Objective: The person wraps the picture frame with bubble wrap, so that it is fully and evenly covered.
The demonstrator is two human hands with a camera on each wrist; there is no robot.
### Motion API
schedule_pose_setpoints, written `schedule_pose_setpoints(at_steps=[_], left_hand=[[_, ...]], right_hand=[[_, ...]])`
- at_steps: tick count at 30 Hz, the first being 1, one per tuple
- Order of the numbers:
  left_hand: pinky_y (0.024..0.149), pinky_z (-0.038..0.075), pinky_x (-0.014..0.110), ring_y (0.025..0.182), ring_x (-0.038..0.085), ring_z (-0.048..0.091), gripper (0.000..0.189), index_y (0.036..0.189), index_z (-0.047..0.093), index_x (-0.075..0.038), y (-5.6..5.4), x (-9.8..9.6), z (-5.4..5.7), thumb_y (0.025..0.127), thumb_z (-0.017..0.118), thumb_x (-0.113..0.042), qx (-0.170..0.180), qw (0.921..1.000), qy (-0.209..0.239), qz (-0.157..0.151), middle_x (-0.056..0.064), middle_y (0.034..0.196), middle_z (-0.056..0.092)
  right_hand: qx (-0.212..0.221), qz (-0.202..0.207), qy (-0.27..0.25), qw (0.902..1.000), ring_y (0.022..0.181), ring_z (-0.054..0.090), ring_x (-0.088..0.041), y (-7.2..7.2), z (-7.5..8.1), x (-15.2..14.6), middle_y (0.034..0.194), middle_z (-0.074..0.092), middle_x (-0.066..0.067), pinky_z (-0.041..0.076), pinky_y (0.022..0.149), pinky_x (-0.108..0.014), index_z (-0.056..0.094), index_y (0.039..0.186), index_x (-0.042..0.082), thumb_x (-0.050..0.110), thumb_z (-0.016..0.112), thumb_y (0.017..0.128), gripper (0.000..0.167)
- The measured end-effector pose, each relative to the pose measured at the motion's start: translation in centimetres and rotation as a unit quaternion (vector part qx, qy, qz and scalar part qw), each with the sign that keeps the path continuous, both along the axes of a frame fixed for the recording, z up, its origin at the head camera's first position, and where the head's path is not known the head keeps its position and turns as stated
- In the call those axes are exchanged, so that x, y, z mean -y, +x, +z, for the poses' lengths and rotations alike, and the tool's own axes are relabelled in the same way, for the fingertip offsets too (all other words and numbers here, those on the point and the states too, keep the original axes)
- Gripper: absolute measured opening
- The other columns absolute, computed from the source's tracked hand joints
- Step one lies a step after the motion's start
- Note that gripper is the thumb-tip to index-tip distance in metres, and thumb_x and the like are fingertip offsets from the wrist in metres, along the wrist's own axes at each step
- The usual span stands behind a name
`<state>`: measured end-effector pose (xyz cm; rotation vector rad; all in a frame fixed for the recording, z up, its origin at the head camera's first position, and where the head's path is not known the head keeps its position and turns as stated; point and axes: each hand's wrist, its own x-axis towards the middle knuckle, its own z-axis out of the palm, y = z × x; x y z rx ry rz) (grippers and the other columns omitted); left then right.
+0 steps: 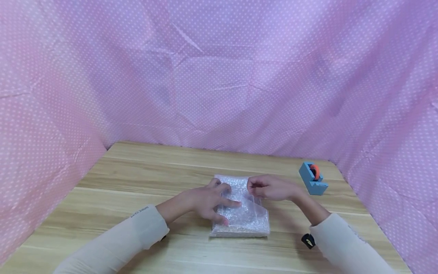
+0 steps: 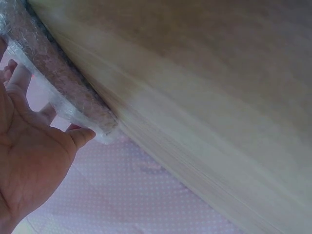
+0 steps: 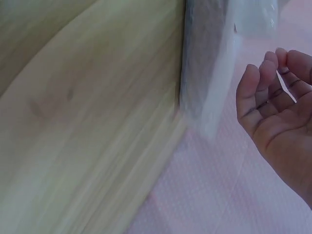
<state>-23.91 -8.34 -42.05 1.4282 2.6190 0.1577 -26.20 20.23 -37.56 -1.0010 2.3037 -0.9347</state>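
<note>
A flat package in clear bubble wrap point(image 1: 236, 227) lies on the table in front of the person. The left hand point(image 1: 213, 199) rests on its left side with fingers spread, thumb near the front. In the left wrist view, the fingers point(image 2: 84, 136) reach over the package's edge. Over the package's right part is the right hand point(image 1: 272, 187), its fingers bent and thumb and fingertips close together. Near these fingertips a loose flap of wrap point(image 3: 256, 19) stands up from the package in the right wrist view. Whether any film is between the fingertips is unclear.
A blue tape dispenser point(image 1: 313, 186) with an orange roll point(image 1: 315, 172) stands on the wooden table point(image 1: 143, 167) to the right, beyond the right hand. Pink dotted cloth point(image 1: 219, 95) hangs behind the table and along both sides.
</note>
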Motion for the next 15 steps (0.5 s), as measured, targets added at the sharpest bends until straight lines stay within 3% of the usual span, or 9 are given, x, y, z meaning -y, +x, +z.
schedule_pose_setpoints(at_steps=[7, 15], left_hand=[[0.099, 0.048, 0.050, 0.133, 0.034, 0.030, 0.065, 0.151, 0.041, -0.051, 0.1, 0.0, 0.2, 0.092, 0.051, -0.076, 0.004, 1.0000, -0.005, 0.002, 0.011, 0.163, 0.028], [0.100, 0.048, 0.050, 0.134, 0.034, 0.029, 0.066, 0.150, 0.042, -0.052, 0.1, 0.0, 0.2, 0.090, 0.053, -0.077, 0.011, 0.9999, -0.005, 0.008, 0.012, 0.164, 0.028]], right_hand=[[-0.004, 0.024, 0.019, 0.9995, 0.071, 0.051, -0.013, -0.4, -0.7, 2.9, 0.079, 0.055, -0.002, 0.044, 0.063, -0.026, 0.061, 0.089, 0.004, 0.006, 0.054, 0.098, 0.011], [0.026, 0.032, 0.042, 0.9983, 0.066, 0.047, -0.010, -0.7, -2.0, 4.2, 0.078, 0.058, -0.002, 0.042, 0.062, -0.024, 0.065, 0.089, 0.009, 0.006, 0.057, 0.100, 0.014]])
